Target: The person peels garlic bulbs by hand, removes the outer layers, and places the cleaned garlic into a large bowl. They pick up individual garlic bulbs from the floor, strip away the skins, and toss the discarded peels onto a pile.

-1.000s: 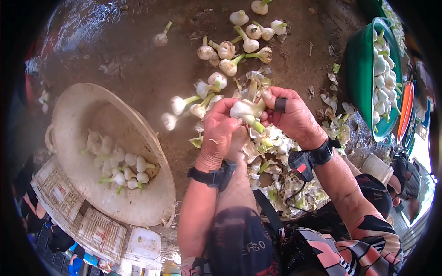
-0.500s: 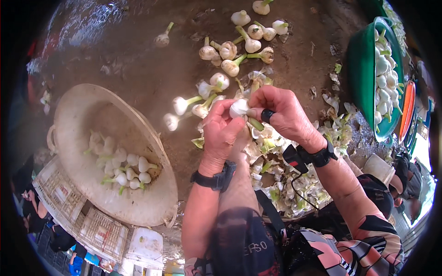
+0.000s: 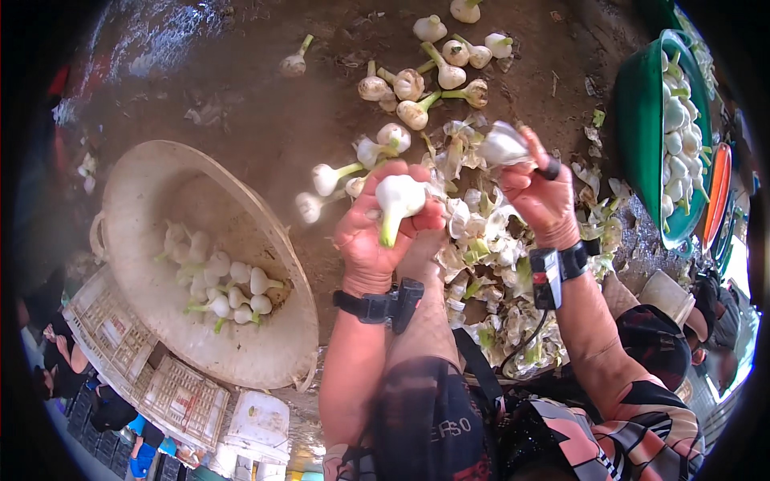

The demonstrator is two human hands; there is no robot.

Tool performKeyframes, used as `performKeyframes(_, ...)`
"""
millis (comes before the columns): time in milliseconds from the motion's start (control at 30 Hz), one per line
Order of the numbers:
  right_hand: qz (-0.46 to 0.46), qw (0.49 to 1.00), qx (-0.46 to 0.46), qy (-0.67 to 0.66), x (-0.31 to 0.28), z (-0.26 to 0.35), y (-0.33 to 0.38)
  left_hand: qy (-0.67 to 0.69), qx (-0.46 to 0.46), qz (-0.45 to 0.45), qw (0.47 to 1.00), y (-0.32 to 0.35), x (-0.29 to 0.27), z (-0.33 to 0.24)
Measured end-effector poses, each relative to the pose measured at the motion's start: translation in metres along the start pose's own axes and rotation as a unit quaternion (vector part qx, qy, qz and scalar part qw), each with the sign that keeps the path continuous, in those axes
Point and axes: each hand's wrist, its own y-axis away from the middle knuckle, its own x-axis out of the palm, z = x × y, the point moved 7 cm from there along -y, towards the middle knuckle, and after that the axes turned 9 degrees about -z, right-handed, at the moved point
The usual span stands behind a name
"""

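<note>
A clean white garlic bulb [image 3: 399, 199] with a short green stem rests in the fingers of my left hand [image 3: 362, 244], its stem pointing down toward my wrist. Off to its right, my right hand [image 3: 545, 200] is raised with the fingers closed on a piece of papery garlic skin [image 3: 504, 146], a little blurred. Under and beside that hand lies a heap of peeled garlic skins [image 3: 481, 240]. Unpeeled garlic bulbs [image 3: 411, 84] with soil on them lie scattered on the ground beyond my hands, some close to my left fingertips.
At the left a wide beige basin [image 3: 152, 321] holds several clean bulbs. A green basin [image 3: 638, 120] full of bulbs stands at the far right, beside an orange basin [image 3: 716, 192]. Plastic crates [image 3: 180, 401] and a white bucket [image 3: 258, 421] are at the lower left.
My hands were together at the bulb and are now apart. The right hand has moved away to the right with garlic skin, while the left keeps the bulb, now turned stem-down.
</note>
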Motion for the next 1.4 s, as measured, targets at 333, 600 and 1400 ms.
performKeyframes(333,-0.118,0.560,-0.212,0.792,0.032,0.017,-0.002,-0.034,0.052,-0.083,0.995,0.003,-0.011,-0.017)
performKeyframes(600,0.135,0.164,-0.364,0.907,0.065,-0.070,-0.088,-0.072,0.099,-0.095,0.988,0.005,0.008,-0.029)
performKeyframes(1400,0.019,0.799,-0.302,0.519,0.072,-0.054,-0.003,-0.320,0.177,-0.182,0.913,-0.006,0.037,0.002)
